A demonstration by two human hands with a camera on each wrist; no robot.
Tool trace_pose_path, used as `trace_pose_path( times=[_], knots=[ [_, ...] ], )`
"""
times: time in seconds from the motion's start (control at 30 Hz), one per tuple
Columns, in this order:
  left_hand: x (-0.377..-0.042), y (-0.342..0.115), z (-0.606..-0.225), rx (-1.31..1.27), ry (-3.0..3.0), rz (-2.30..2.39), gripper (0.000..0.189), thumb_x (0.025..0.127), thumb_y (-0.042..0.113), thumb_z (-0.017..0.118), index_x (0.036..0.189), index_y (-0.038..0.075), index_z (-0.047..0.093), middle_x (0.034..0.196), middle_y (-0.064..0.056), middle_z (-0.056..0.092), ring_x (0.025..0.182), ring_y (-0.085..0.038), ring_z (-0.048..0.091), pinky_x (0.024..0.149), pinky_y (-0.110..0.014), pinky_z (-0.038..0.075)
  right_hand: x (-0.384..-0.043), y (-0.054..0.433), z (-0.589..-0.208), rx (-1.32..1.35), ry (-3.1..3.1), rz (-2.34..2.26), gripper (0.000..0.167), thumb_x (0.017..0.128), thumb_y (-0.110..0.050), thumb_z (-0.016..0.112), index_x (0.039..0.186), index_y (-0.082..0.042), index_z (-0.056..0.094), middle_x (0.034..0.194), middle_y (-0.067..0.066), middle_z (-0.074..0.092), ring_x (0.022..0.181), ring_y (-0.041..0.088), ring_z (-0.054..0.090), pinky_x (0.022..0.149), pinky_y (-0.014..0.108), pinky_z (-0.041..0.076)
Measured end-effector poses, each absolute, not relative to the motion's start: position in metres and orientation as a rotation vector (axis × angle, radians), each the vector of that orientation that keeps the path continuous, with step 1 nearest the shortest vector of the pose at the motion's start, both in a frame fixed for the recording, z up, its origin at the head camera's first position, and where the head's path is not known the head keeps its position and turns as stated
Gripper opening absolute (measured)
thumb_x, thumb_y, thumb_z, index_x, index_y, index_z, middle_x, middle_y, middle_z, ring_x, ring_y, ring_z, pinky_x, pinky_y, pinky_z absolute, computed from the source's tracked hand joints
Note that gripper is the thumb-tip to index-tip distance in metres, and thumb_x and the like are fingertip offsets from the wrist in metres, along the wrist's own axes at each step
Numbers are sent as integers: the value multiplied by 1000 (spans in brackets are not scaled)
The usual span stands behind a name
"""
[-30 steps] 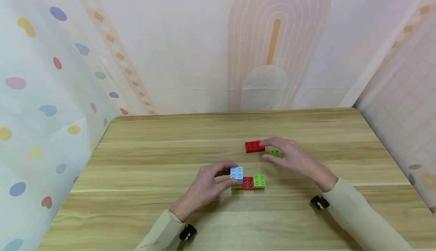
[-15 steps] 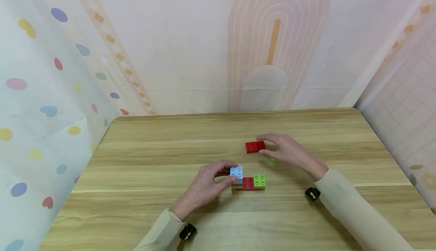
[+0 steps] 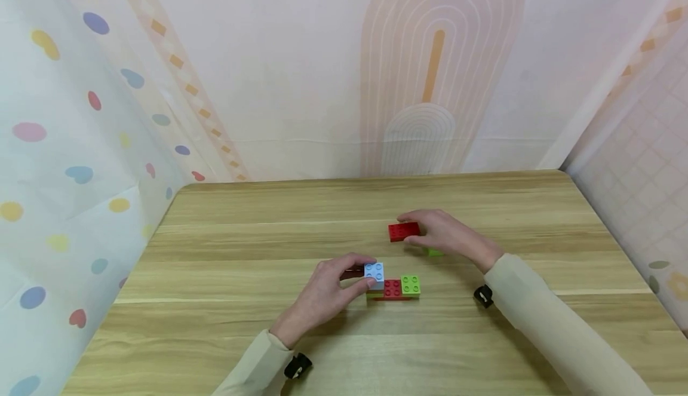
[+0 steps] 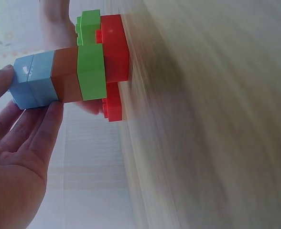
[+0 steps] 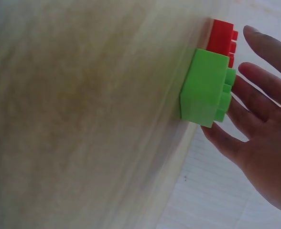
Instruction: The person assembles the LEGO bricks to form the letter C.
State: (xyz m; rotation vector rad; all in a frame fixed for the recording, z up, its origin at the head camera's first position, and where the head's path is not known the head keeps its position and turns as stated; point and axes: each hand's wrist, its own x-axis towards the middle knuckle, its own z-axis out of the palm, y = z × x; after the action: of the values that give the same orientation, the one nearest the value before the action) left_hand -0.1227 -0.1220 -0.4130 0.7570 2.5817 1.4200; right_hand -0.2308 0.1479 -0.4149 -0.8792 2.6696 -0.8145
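Pinching blue blocks (image 3: 374,272) with left hand (image 3: 325,288), lower centre of head view; spreading right hand (image 3: 447,232) around red brick (image 3: 402,232), right of centre, ideally centring grip before squeezing.

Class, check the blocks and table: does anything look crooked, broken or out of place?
Nothing stands out. The stack the left hand holds looks straight, and the loose red block and green block sit studs up on the table. No damage shows.
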Motion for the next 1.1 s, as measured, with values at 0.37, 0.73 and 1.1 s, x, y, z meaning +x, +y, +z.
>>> trace_pose_path(
  times=[0.37, 0.73, 1.1],
  knots=[
    [-124, -119, -414, 764, 2579, 1423, 31, 93, 19, 71, 123, 12, 65, 117, 1, 67, 104, -11, 65, 90, -27, 53, -237, 142, -420, -860, 2675, -739, 42, 93, -21, 72, 132, -7, 62, 127, 8, 64, 105, 18, 58, 92, 39, 51],
    [-123, -118, -415, 752, 2572, 1434, 31, 94, 21, 71, 124, 14, 65, 117, 2, 67, 104, -10, 65, 90, -25, 53, -227, 144, -412, -914, 2754, -760, 37, 94, -18, 70, 129, -4, 63, 122, 10, 65, 104, 20, 60, 90, 39, 52],
    [-124, -119, -417, 783, 2565, 1474, 31, 92, 17, 73, 121, 11, 66, 115, 0, 68, 102, -11, 65, 89, -23, 53, -206, 151, -402, -1034, 2811, -870, 39, 94, -17, 66, 130, -5, 62, 118, 6, 64, 105, 19, 59, 91, 41, 52]
  ],
)
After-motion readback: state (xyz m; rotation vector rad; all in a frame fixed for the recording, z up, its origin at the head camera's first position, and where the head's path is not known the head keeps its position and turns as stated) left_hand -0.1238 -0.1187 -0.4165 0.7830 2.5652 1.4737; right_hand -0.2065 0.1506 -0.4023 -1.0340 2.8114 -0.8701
